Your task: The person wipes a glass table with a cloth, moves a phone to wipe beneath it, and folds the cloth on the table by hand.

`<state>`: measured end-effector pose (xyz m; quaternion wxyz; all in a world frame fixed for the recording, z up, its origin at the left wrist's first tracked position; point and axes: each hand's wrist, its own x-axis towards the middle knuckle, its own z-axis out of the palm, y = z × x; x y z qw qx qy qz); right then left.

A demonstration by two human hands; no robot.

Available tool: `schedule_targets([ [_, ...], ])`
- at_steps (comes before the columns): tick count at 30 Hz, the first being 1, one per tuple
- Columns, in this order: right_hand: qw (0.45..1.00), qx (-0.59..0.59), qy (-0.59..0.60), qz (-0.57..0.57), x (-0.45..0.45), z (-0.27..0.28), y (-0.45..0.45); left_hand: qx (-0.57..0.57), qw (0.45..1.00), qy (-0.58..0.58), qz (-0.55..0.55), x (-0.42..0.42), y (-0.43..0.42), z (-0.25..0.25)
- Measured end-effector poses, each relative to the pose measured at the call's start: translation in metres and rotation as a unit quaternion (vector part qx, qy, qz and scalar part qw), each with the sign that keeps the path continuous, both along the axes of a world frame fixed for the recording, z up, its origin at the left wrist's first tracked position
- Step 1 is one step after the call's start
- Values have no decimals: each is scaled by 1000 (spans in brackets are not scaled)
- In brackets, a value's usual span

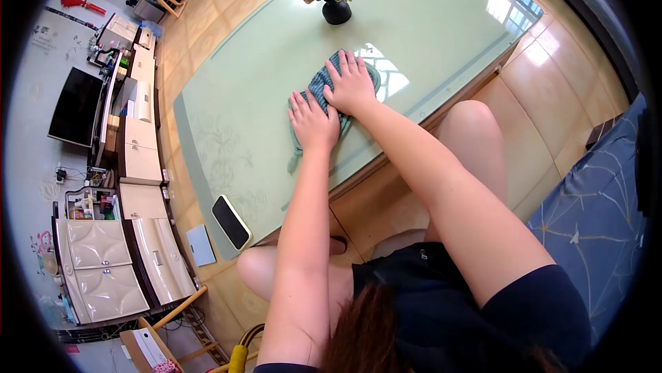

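Observation:
A knitted teal and dark-striped cloth item, possibly a knit hat, lies flat on the glass-topped table. Both hands rest on it, palms down. My left hand covers its nearer left part, fingers stretched out. Farther up and to the right, my right hand presses on it with fingers spread. Much of the cloth is hidden beneath the hands. A lighter green edge shows at the right, and a small end sticks out at the lower left.
A black vase with leafy stems stands toward the table's far side. At the near left corner lies a phone. Cabinets and a television line the left wall. A blue patterned cover is on the right.

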<state>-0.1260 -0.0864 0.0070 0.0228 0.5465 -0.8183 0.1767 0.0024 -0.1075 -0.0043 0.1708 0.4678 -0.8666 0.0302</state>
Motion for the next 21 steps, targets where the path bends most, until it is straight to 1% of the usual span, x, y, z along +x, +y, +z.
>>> schedule_targets([
  [13, 1000, -9, -3, -5, -9, -2, -74, -5, 1000, -11, 18, -9, -70, 0],
  [21, 997, -27, 1, -69, -13, -3, -130, 6, 1000, -16, 10, -19, -132, 1],
])
